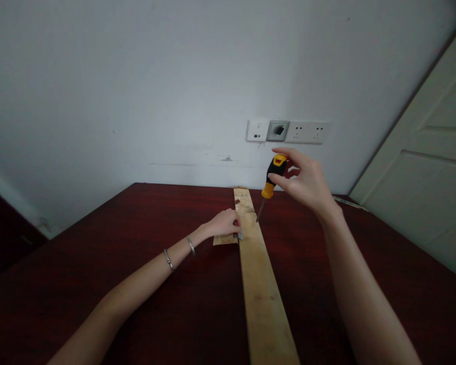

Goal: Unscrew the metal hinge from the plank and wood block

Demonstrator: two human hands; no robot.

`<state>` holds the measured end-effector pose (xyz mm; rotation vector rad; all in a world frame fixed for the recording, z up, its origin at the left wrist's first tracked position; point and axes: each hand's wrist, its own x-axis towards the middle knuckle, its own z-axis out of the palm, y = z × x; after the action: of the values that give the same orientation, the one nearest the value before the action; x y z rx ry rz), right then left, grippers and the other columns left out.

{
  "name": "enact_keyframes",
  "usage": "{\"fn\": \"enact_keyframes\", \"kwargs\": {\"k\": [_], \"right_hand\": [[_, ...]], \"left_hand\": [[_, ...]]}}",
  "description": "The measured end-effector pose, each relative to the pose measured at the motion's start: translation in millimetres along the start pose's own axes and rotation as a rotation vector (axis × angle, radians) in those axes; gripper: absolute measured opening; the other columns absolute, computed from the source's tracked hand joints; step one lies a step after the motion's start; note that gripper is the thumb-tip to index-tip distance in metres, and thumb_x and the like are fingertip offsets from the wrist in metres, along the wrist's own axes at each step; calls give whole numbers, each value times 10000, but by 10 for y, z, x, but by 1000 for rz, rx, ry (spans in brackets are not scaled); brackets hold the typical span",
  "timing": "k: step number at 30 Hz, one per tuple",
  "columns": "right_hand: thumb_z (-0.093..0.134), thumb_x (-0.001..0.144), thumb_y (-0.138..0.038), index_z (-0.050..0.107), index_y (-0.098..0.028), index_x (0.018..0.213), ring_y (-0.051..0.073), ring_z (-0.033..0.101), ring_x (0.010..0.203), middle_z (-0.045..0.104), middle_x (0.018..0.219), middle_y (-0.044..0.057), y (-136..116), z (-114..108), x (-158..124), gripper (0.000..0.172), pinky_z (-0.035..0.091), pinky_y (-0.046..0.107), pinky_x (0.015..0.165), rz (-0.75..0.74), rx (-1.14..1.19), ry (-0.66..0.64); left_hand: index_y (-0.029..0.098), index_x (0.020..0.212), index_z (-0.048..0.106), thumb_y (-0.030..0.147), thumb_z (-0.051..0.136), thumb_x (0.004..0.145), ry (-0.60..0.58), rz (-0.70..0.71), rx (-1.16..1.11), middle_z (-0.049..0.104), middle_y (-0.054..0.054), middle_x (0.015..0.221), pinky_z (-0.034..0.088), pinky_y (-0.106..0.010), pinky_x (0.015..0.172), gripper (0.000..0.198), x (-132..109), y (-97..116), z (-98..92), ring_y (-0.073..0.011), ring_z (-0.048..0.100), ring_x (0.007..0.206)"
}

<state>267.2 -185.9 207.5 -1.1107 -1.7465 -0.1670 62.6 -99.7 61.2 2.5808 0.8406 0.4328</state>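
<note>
My right hand [302, 177] grips a screwdriver [275, 172] with a yellow and black handle, thumb and fingers around it. Its shaft slants down to the left, and the tip is close to the right edge of a long wooden board [264, 294]; whether it touches cannot be told. My left hand [225, 223] is closed at the board's left edge. A small metal piece [239, 235], possibly a hinge or bracket, shows under its fingertips. Beneath that hand lies a shorter flat wooden piece [225, 240], sticking out left of the board.
The board lies lengthwise on a dark red table [167, 314], reaching its far edge. Behind rises a white wall [155, 91] with a row of sockets [307, 133]. A pale panelled door [433, 167] stands at the right. Near it lies a thin strip [350, 203] at the table's edge.
</note>
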Motion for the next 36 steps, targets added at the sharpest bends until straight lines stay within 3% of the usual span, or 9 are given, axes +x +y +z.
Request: {"fn": "enact_keyframes", "kwargs": {"k": [19,36], "right_hand": [[653,687,-227,630,-181,1171,166,584,673,680,1045,80,2,3,-4,486,535,344,631,18,0,-25],[667,716,-258,626,-171,1148,181,612,686,685,967,70,4,-31,-5,443,528,349,655,51,-37,-161]], "left_hand": [[123,677,697,99,614,726,27,15,-122,662,-42,729,414,-244,665,100,-19,10,-5,-132,579,691],[142,692,686,125,642,731,49,92,-152,653,-27,742,414,-250,708,62,-8,-104,18,-136,576,728]]}}
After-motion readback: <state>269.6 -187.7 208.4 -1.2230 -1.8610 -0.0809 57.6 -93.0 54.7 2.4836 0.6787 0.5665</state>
